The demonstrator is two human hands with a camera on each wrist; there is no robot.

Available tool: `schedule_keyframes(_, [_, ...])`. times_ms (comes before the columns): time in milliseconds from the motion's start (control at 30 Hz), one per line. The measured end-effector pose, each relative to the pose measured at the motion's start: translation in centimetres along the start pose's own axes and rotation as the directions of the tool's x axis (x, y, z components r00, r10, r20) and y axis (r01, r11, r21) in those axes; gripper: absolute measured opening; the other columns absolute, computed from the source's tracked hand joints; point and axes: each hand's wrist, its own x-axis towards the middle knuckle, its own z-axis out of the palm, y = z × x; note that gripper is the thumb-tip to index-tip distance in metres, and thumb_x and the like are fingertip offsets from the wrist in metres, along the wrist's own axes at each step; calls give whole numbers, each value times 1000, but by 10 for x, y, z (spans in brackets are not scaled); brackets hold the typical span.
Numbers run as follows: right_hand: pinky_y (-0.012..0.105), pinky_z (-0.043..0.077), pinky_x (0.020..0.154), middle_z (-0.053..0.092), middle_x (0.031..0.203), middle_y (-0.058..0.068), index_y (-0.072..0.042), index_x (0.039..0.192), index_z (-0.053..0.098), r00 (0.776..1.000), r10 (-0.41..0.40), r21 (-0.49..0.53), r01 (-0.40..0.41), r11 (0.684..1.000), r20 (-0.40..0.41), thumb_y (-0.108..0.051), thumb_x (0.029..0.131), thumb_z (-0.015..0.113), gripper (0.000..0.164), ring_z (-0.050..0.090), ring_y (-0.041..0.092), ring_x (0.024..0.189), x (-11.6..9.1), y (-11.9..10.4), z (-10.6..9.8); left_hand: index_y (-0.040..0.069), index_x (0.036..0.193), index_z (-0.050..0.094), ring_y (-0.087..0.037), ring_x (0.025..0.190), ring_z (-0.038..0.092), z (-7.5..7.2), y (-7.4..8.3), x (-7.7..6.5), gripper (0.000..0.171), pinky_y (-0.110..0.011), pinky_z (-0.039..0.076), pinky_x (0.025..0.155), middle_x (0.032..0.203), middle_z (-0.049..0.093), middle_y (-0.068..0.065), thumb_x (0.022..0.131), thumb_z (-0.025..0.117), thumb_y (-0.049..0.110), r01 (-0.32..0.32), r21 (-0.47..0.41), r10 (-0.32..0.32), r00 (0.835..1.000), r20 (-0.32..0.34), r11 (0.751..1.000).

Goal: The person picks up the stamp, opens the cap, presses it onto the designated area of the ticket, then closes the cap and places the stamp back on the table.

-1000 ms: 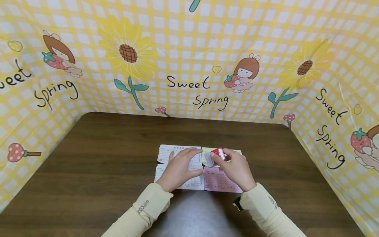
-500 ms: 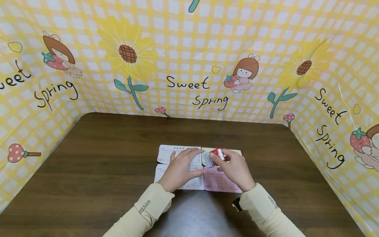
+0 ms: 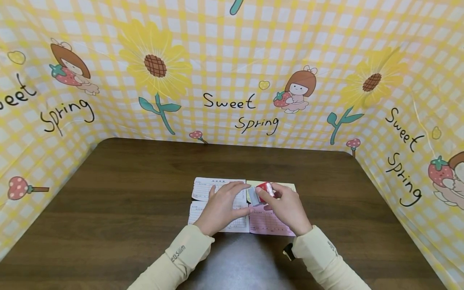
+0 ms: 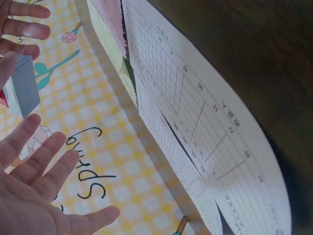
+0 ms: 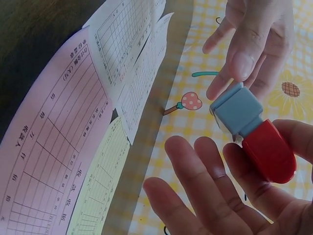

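Note:
My right hand pinches a small stamp with a red handle and a grey-blue block between thumb and index finger. Its other fingers are loosely extended in the right wrist view. My left hand has its fingers spread and holds nothing. Its fingertips are close to the stamp's grey end; contact cannot be told. Under the hands lie two white receipt slips, a pink slip and a yellow slip, set edge to edge. The right hand and stamp partly cover the yellow one.
The slips lie on a dark brown wooden table. A yellow checked cloth with flowers and cartoon figures rises behind the table and along both sides. A black band shows at the right cuff.

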Motion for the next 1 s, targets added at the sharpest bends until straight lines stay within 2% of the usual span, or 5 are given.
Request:
schedule_keyframes(267, [33, 56, 68, 73, 93, 9, -5, 109, 74, 1000, 12, 52, -12, 999, -2, -30, 96, 71, 28, 74, 26, 72, -1, 1, 2, 14, 136, 63, -32, 133, 53, 2, 1, 0, 57, -79, 23, 105, 142, 59, -12, 87, 81, 36, 3, -5, -3, 1000, -6, 1000])
schedule_keyframes(500, [45, 58, 72, 73, 87, 8, -5, 107, 74, 999, 31, 116, -31, 993, -6, -29, 97, 70, 27, 74, 29, 72, 0, 1, 4, 13, 135, 64, -32, 133, 53, 2, 1, -1, 56, -79, 24, 105, 142, 59, -12, 87, 81, 36, 3, 5, -3, 1000, -15, 1000])
schedule_keyframes(800, [42, 57, 70, 73, 88, 8, -5, 109, 74, 999, 50, 133, -50, 990, 2, -32, 98, 69, 30, 74, 30, 74, 0, 0, 5, 13, 134, 65, -32, 131, 55, 3, 0, -1, 54, -78, 25, 105, 140, 60, -12, 87, 81, 34, -7, 14, 8, 999, -35, 1000])
schedule_keyframes(1000, [45, 58, 73, 73, 87, 8, -5, 110, 74, 999, 49, 130, -49, 990, 5, -32, 98, 69, 30, 74, 30, 74, 0, 0, 5, 12, 133, 65, -32, 131, 55, 4, 0, 0, 52, -78, 26, 105, 140, 60, -13, 87, 81, 33, -4, 10, 5, 999, -37, 1000])
